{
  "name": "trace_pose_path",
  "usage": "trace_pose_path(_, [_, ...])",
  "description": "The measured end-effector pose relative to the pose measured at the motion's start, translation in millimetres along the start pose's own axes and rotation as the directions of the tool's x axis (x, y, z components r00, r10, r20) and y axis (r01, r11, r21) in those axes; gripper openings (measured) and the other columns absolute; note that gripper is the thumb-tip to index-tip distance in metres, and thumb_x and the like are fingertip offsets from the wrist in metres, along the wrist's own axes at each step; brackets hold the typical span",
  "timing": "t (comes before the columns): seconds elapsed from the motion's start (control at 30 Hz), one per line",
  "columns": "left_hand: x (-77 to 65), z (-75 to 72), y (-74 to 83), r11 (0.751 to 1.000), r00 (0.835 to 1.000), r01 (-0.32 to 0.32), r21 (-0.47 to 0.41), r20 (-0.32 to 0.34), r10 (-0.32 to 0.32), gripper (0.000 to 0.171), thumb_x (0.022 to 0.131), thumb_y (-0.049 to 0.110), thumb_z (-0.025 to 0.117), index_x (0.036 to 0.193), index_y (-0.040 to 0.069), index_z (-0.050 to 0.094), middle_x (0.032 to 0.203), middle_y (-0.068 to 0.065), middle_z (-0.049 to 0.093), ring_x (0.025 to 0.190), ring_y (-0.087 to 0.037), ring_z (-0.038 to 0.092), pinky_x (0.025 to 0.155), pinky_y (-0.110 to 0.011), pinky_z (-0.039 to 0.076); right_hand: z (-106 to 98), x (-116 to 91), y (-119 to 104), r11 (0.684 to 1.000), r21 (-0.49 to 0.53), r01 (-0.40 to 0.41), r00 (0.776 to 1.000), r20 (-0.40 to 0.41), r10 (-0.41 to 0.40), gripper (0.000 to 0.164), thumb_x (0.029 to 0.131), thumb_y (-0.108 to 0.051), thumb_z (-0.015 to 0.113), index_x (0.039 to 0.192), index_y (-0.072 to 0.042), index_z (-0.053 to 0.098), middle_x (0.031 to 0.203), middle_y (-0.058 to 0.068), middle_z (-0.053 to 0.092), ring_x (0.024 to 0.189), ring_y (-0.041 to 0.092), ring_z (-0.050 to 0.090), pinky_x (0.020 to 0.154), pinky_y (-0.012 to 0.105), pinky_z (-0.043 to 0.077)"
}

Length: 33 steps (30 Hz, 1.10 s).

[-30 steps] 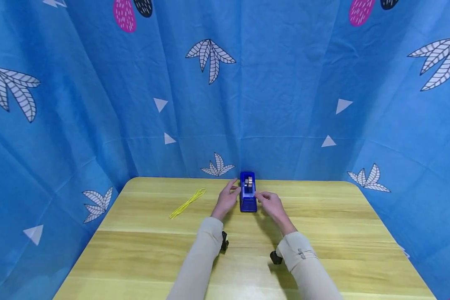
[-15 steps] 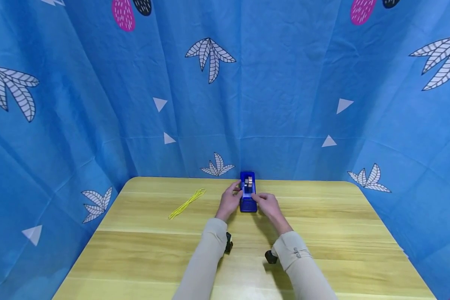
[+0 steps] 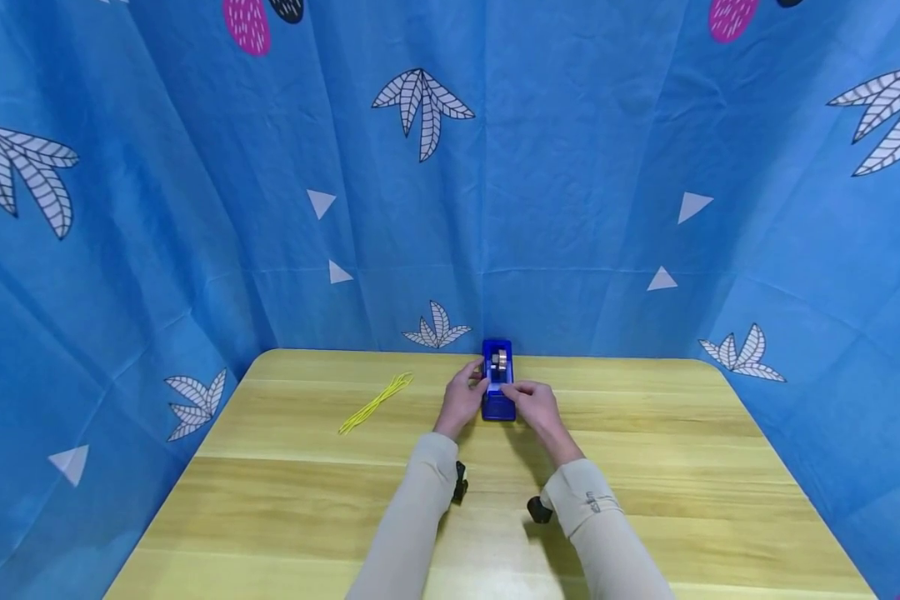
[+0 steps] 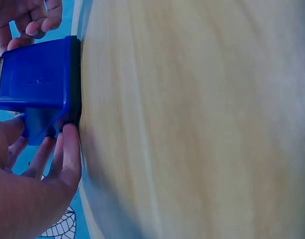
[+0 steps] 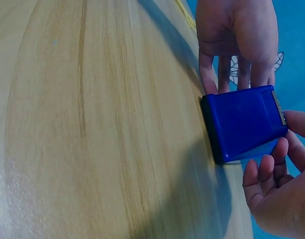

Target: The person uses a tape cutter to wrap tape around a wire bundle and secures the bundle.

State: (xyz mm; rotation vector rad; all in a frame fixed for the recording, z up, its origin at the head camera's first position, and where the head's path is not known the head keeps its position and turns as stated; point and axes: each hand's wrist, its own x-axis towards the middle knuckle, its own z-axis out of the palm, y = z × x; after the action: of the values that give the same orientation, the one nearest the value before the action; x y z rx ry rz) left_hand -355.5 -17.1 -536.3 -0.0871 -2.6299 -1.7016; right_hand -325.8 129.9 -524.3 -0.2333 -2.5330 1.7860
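Observation:
A dark blue tape dispenser (image 3: 498, 408) stands at the far edge of the table, with a small roll of tape (image 3: 502, 360) inside. My left hand (image 3: 462, 400) holds its left side, thumb at the upper rim and fingers spread along the wall. My right hand (image 3: 536, 407) is at the other side, thumb and forefinger pinching at the serrated cutter (image 5: 279, 108). I cannot tell whether a tape end lies between them. In the right wrist view the other right fingers curl loosely beside the dispenser. The left wrist view shows the dispenser's front face between both hands.
A bundle of thin yellow cord (image 3: 375, 403) lies on the wooden table (image 3: 307, 508), left of the hands. Behind the table hangs a blue patterned curtain (image 3: 570, 208), close to the dispenser's back end. Both wrists wear a black camera.
The right hand has shifted left, from the dispenser's right edge onto its cutter. The left hand has moved slightly right, against the dispenser's side. The dispenser has stayed in place.

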Motion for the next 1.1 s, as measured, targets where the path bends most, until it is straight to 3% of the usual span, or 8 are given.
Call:
trace_pose_path(0.47, [1.6,3.1,0.2,0.999,1.000,-0.011,0.041,-0.019,0.012,0.048,0.108,0.014,0.056,0.155,0.018,0.049,0.134,-0.019,0.065,0.117,-0.035,0.068,0.101,-0.046,0.058,-1.0,0.7,-3.4,1.000,0.013,-0.020,1.000,0.009,0.020,0.028,0.099,-0.021,0.069,0.114,0.002,0.076,0.125,0.022,0.072,0.115,0.031,0.064,0.092,0.035,0.051])
trace_pose_path(0.7, [0.9,3.9,3.0,0.999,1.000,-0.004,0.047,-0.023,0.005,0.048,0.108,0.014,0.055,0.155,0.019,0.048,0.136,-0.019,0.064,0.120,-0.035,0.067,0.103,-0.047,0.057,-2.1,0.9,-4.1,1.000,0.001,0.001,1.000,0.000,-0.001,0.026,0.099,-0.021,0.069,0.109,0.002,0.077,0.119,0.022,0.074,0.110,0.031,0.066,0.089,0.036,0.054])
trace_pose_path(0.93, [0.8,4.5,5.1,0.999,1.000,0.015,0.048,-0.022,-0.014,0.048,0.108,0.013,0.055,0.155,0.019,0.049,0.134,-0.018,0.065,0.120,-0.034,0.068,0.103,-0.047,0.057,-2.7,2.1,-5.3,0.998,-0.044,0.034,0.999,-0.016,-0.035,0.021,0.098,-0.018,0.071,0.103,0.001,0.079,0.110,0.020,0.076,0.099,0.027,0.067,0.075,0.024,0.050])
trace_pose_path(1.1, [0.2,4.8,4.8,0.999,1.000,0.019,0.048,-0.024,-0.018,0.048,0.108,0.014,0.055,0.155,0.020,0.048,0.135,-0.019,0.064,0.121,-0.035,0.067,0.104,-0.047,0.056,-2.9,1.2,-8.9,0.995,-0.080,0.058,0.998,-0.024,-0.061,0.019,0.096,-0.016,0.073,0.098,0.001,0.080,0.103,0.017,0.078,0.092,0.024,0.066,0.070,0.022,0.049])
